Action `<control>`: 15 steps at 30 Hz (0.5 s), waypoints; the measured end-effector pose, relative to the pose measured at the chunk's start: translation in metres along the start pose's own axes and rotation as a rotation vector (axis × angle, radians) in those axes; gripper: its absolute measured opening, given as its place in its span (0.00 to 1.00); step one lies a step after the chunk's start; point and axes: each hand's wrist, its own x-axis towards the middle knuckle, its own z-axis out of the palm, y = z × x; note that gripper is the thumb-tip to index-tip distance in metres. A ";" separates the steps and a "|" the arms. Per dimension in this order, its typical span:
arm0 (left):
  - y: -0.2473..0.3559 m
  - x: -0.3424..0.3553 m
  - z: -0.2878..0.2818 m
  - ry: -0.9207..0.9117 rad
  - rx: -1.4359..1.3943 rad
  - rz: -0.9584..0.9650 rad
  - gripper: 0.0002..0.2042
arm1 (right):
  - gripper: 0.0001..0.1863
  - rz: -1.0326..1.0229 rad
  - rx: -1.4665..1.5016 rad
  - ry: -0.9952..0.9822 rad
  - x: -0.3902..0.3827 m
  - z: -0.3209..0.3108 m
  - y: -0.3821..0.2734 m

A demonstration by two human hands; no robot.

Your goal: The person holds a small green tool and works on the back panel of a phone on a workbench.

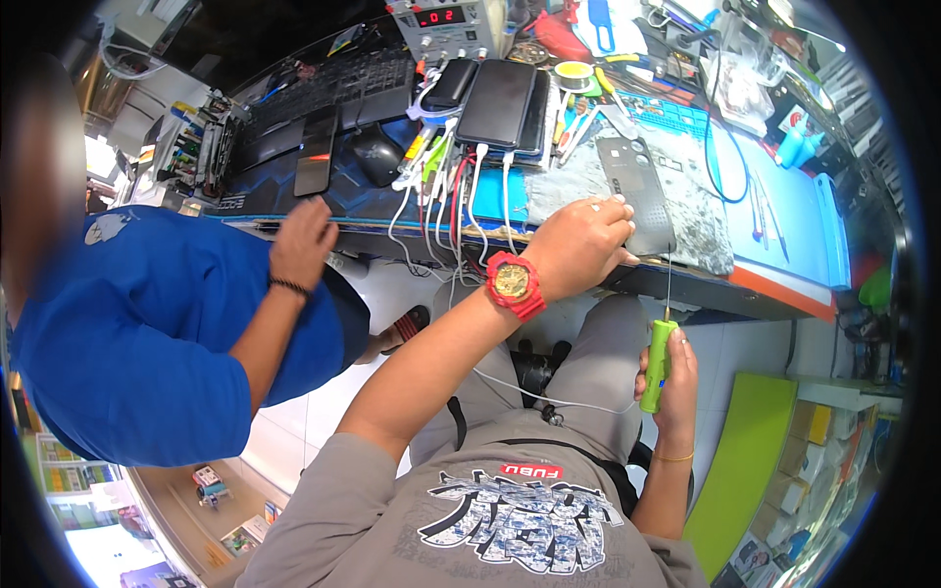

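At 9 o'clock, a co-worker in a blue shirt (147, 323) rests one hand (302, 240) on the bench edge. Two dark phones (500, 103) lie at 12 o'clock. Your left hand (580, 245), fingers curled loosely, presses down on one grey phone back cover (637, 191). At 4 o'clock your right hand (671, 377) is clenched around one green-handled screwdriver (657, 365), tip up

Left hand (578, 245) on grey phone panel (637, 191), right hand (671, 377) gripping green screwdriver (658, 358)
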 end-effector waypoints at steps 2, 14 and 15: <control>0.001 0.000 0.000 -0.020 -0.007 -0.019 0.15 | 0.21 -0.009 -0.006 -0.002 0.000 0.001 0.002; 0.002 0.002 -0.001 -0.047 -0.016 -0.026 0.15 | 0.17 0.005 0.021 -0.055 -0.004 0.000 0.011; 0.002 0.003 -0.001 -0.032 -0.019 -0.012 0.15 | 0.17 0.010 0.006 -0.057 -0.001 -0.005 0.012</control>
